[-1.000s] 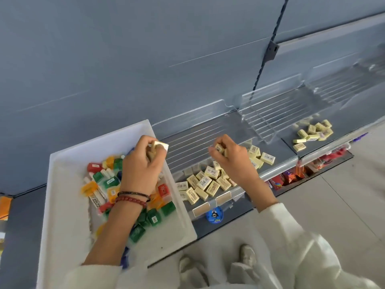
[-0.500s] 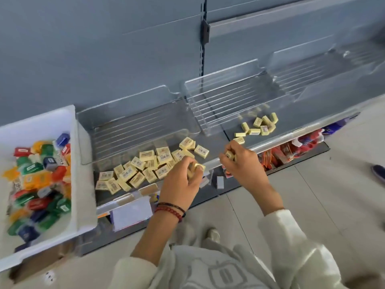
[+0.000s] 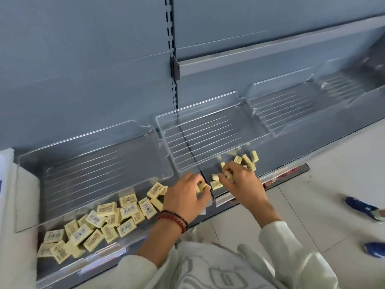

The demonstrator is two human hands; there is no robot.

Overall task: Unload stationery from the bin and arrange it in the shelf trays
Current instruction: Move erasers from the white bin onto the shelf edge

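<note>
At frame centre, the left hand [image 3: 185, 198] grips one small pale-yellow rectangular eraser [image 3: 201, 187] and the right hand [image 3: 242, 185] pinches a second eraser [image 3: 228, 175], fingers curled, over the clear plastic shelf trays [image 3: 208, 140].

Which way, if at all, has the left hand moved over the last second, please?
Yes: the left hand has moved right, from left of the fuller eraser tray to its right end.

My left hand [image 3: 185, 198] reaches forward, palm down, fingertips pinching a small yellow block [image 3: 201, 187]. My right hand [image 3: 242, 184] sits just beside it, knuckles up, fingers curled round a second yellow block [image 3: 228, 175]. My left forearm is bare, with bead bracelets [image 3: 174, 219] at the wrist; my right is sleeved.
</note>
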